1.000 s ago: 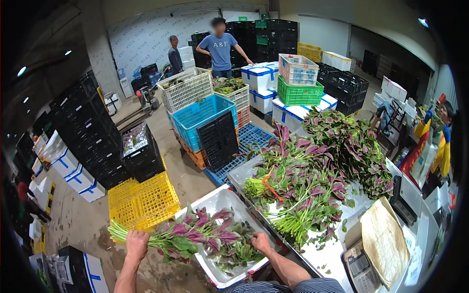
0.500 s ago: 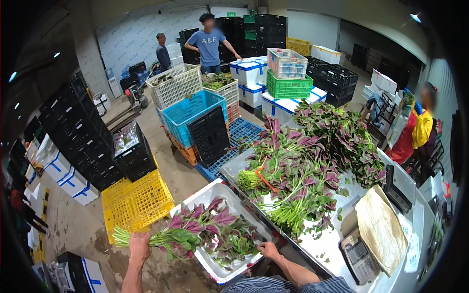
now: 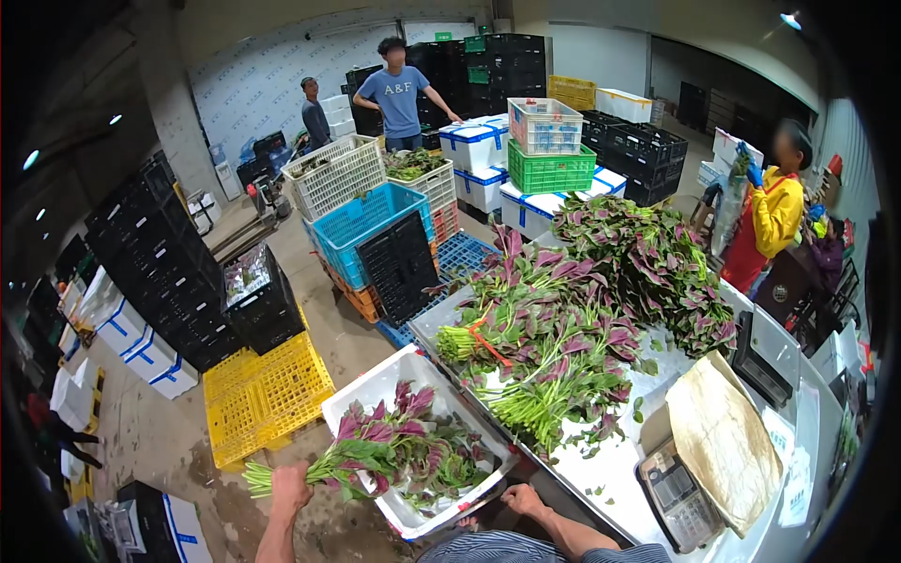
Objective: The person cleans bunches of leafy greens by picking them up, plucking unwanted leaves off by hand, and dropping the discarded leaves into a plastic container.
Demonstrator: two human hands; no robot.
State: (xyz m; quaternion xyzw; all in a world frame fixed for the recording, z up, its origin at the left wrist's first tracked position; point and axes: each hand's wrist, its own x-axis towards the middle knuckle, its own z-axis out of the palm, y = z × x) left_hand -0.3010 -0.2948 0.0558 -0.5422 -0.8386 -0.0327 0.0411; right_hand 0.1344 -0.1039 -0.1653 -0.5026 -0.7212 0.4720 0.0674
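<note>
Now then, L hand at 7 o'clock is wrapped round the stems of a purple-green amaranth bunch, leafy end over the white foam box nr 6. R hand, approx. 5:30, half-curled just beside the box, can't tell if it's gripping anything; amaranth heap on the table, 3 o'clock.

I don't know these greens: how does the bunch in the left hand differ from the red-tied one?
The held bunch is in the left hand; the red-tied bunch lies among others on the table.
The held bunch shows no tie; the red-tied bunch has one.
Both share green stems and purplish leaves.
</note>
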